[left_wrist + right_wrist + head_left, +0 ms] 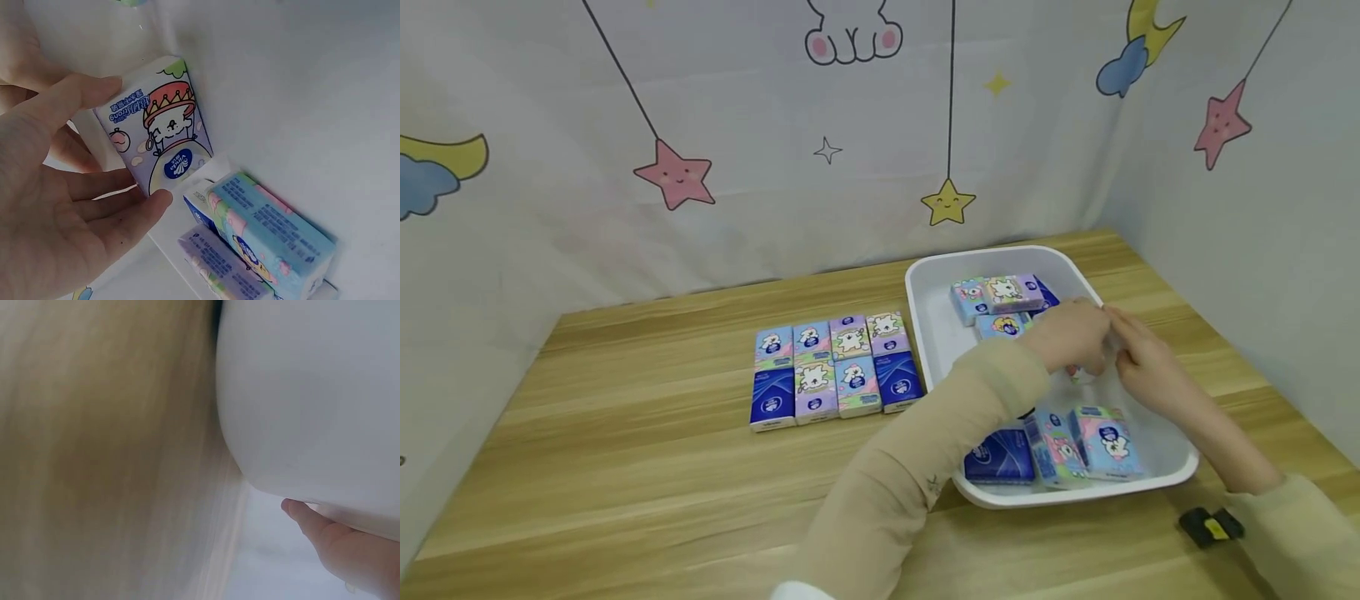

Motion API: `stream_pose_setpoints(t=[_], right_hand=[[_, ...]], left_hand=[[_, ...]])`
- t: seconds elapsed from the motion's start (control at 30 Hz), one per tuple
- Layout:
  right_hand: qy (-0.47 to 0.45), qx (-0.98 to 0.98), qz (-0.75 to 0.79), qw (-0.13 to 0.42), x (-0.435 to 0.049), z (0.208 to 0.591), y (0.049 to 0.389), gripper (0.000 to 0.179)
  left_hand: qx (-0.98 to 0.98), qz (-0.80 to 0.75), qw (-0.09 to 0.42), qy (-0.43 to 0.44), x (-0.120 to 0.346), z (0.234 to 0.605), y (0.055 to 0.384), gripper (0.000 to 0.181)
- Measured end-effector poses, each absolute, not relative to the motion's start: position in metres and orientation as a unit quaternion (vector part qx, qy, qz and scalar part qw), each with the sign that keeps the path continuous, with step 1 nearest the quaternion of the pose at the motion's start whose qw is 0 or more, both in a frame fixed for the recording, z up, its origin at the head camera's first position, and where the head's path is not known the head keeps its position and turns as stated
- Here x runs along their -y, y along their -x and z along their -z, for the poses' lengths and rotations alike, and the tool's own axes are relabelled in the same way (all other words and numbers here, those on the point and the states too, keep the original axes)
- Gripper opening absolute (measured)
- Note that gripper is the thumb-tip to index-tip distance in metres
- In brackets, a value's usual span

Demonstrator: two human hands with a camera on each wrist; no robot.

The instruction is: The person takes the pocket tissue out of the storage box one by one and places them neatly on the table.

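Observation:
My left hand holds a purple tissue pack with a crowned cartoon figure between thumb and fingers, over the right side of the white tub. In the head view, the hand hides most of this pack. My right hand grips the tub's right rim close beside the left hand. In the right wrist view, one digit lies along the tub's outer wall. Nearest the held pack in the left wrist view are a light-blue pack and a purple pack.
Left of the tub, several tissue packs lie in two neat rows on the wooden table. Inside the tub, more packs lie at the back and front. A black strap is by the right sleeve. A printed curtain hangs behind.

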State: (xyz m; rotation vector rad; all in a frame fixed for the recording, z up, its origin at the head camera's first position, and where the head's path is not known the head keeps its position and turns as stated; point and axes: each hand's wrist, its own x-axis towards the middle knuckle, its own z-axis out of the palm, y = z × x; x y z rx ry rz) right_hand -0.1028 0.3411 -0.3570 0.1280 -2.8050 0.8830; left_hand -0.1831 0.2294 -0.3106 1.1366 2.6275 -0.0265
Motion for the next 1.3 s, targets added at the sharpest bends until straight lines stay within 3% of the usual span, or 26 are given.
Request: stream_pose_setpoints(t=[0.3, 0.53, 0.63, 1.0, 1.3], right_hand=[[-0.040, 0.950, -0.297, 0.091, -0.341, 0.356, 0.103, 0.060], [-0.043, 0.950, -0.292, 0.100, -0.341, 0.358, 0.102, 0.058], [-0.043, 0.950, -0.293, 0.103, -0.342, 0.359, 0.101, 0.058], [-0.031, 0.951, -0.296, 0.082, -0.343, 0.359, 0.103, 0.059], [-0.035, 0.950, -0.298, 0.083, -0.342, 0.358, 0.102, 0.059]], left_hand=[[-0.910, 0.018, 0.143, -0.389, -0.228, 0.309, 0.184, 0.047], [-0.911, -0.029, 0.175, -0.372, -0.218, 0.301, 0.192, 0.020], [-0.912, -0.040, 0.165, -0.373, -0.212, 0.295, 0.195, 0.019], [-0.914, -0.077, 0.132, -0.376, -0.181, 0.266, 0.202, 0.030], [-0.905, -0.161, 0.121, -0.376, -0.136, 0.242, 0.202, 0.061]])
